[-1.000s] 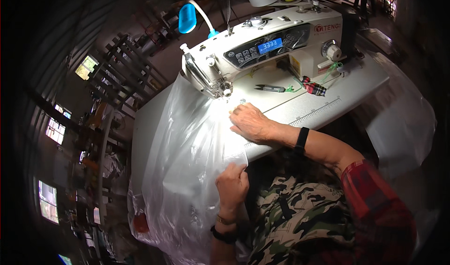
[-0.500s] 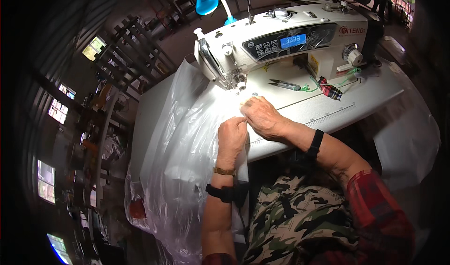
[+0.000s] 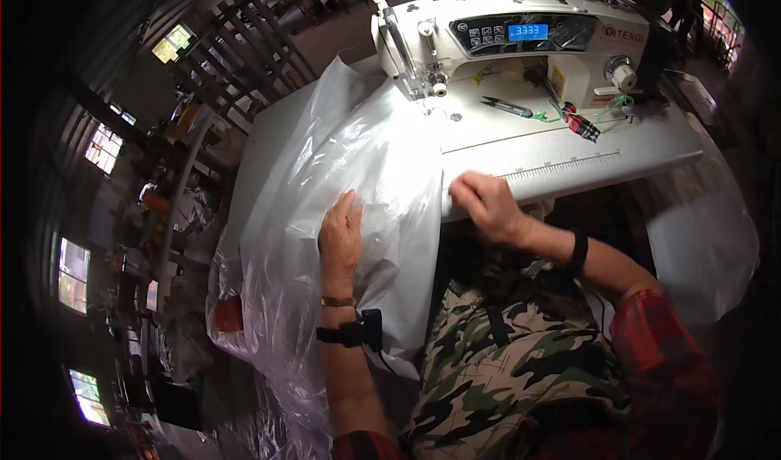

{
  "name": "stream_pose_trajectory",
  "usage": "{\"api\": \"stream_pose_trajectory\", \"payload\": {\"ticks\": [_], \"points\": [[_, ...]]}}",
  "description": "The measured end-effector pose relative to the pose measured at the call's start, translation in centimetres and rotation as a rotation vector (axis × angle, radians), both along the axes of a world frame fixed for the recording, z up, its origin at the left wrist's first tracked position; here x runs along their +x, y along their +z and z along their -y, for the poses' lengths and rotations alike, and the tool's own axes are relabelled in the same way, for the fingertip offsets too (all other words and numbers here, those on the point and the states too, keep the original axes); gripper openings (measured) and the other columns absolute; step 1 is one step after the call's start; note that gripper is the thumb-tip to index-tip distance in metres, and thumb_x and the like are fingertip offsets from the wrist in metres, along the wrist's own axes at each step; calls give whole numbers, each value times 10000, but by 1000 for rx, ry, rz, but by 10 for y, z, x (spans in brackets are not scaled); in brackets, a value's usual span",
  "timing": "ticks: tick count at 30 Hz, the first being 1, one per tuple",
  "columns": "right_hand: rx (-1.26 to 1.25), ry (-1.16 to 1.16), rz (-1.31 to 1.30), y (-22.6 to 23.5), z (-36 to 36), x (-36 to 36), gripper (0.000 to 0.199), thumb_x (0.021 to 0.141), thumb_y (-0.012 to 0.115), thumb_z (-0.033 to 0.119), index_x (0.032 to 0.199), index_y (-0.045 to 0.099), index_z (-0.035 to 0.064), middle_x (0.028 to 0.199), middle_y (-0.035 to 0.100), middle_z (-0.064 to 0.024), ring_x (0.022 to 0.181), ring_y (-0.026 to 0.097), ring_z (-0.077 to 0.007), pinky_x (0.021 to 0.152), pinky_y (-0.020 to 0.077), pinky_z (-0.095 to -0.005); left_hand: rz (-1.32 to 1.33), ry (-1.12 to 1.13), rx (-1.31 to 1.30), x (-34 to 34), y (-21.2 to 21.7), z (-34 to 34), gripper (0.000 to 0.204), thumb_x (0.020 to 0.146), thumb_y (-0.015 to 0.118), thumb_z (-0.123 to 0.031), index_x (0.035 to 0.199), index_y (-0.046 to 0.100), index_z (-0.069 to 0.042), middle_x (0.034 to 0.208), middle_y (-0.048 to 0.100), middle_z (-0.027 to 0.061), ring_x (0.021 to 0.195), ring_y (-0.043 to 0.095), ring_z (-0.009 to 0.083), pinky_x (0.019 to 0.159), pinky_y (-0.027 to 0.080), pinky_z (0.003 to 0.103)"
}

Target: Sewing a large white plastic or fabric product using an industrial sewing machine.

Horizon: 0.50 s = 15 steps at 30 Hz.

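A large translucent plastic sheet (image 3: pixel 293 208) drapes over the left of the sewing table and hangs off its front. My left hand (image 3: pixel 340 236) rests on this plastic, fingers stretched forward, gripping nothing visible. My right hand (image 3: pixel 490 206) is above the table's front edge, right of the sheet and apart from it. Its fingers are curled in and slightly blurred, hiding whatever they may hold. Beyond both hands stands a white sewing machine (image 3: pixel 529 63) with a lit blue display. The sheet's far part reaches the bright area under the needle end (image 3: pixel 435 86).
Thread snips (image 3: pixel 506 107) lie on the machine bed, with green thread and a plaid cloth scrap (image 3: pixel 581 125) beside them. A ruler scale (image 3: pixel 561 165) runs along the table's front. More plastic (image 3: pixel 704 240) hangs at the right. Wooden racks (image 3: pixel 244 53) stand behind at the left.
My hands were together near the needle and have parted. The left moved back and left onto the sheet, its fingers straightening; the right drew back toward the table edge. The view has shifted.
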State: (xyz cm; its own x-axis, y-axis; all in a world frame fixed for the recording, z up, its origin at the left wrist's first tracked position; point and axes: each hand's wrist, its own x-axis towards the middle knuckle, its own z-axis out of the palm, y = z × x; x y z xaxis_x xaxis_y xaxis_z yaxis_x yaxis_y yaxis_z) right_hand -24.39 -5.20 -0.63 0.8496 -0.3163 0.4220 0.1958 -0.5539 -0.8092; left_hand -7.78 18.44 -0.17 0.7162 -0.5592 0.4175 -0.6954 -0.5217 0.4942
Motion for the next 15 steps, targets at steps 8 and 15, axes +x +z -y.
{"api": "stream_pose_trajectory", "payload": {"ticks": [8, 15], "points": [[669, 395, -486, -96, -67, 22, 316, 889, 503, 93, 1155, 655, 17, 1051, 674, -62, 914, 624, -131, 746, 526, -303, -29, -32, 1, 6, 0, 0, 335, 991, 531, -197, 1240, 607, 14, 1265, 610, 231, 1202, 567, 372, 1011, 458, 405], [1009, 814, -324, -110, -114, 46, 251, 897, 668, 222, 1035, 682, 13, 815, 628, -9, 743, 568, -95, 663, 473, -260, -145, -38, -27, 6, 4, -3, 330, 996, 508, -176, 1249, 607, 11, 1277, 613, 221, 1213, 572, 349, 1026, 449, 389]]}}
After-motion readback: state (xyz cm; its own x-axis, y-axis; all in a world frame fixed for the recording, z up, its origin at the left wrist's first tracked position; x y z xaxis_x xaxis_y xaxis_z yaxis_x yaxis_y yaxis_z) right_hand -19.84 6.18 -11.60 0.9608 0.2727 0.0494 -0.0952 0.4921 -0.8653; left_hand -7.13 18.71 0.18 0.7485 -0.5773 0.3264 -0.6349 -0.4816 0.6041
